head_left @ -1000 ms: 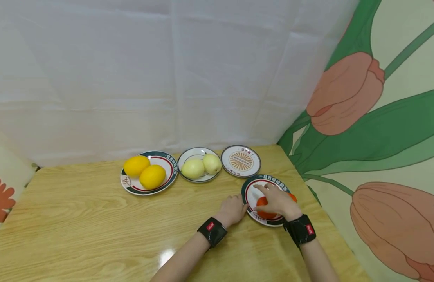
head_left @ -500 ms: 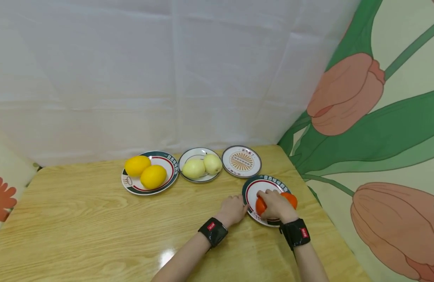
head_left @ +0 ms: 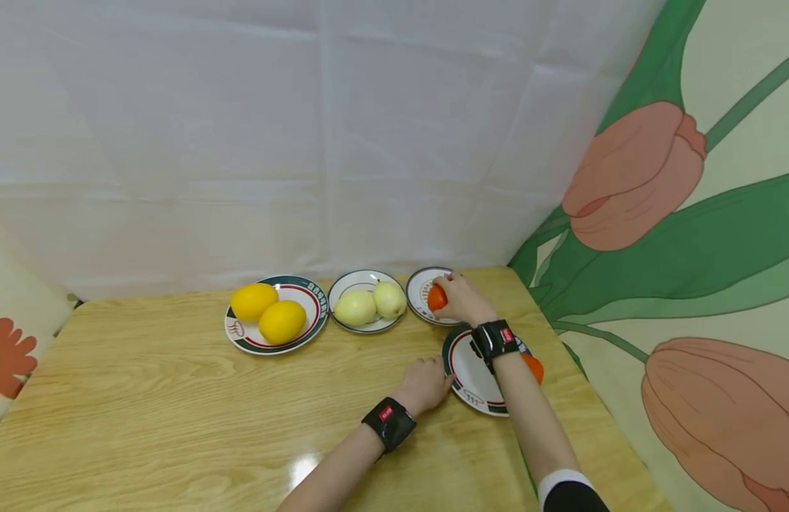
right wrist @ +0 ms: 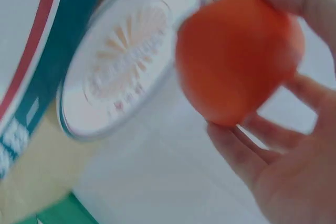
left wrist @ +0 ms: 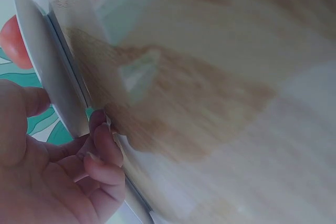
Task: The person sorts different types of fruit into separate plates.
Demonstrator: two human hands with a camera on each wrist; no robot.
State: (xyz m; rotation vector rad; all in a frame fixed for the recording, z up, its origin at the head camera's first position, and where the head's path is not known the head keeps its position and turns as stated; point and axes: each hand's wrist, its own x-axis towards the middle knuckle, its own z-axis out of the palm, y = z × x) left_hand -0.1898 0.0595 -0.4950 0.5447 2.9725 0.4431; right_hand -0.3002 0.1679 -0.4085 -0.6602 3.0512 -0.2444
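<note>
My right hand (head_left: 464, 300) grips a red-orange tomato (head_left: 437, 298) above the small white plate (head_left: 417, 286) with a sunburst pattern. In the right wrist view, the thumb and fingers are around the tomato (right wrist: 236, 59), which is apart from the small plate (right wrist: 100, 90). My left hand (head_left: 425, 386) holds the near-left rim of the green-rimmed plate (head_left: 472, 373), thumb and curled fingers at its edge in the left wrist view. A second tomato (head_left: 533, 368) rests on that plate's right side, partly hidden by my right forearm.
Left of the small plate stands a white plate (head_left: 362, 327) with two pale green pears (head_left: 356, 308). Farther left, another green-rimmed plate (head_left: 314, 299) bears two yellow lemon-like fruits (head_left: 282, 322). A white cloth (head_left: 240, 142) hangs behind the wooden table (head_left: 208, 419).
My right hand has taken hold of one tomato and carried it from the green-rimmed plate up and left to over the small plate. My left hand has stayed at the plate rim.
</note>
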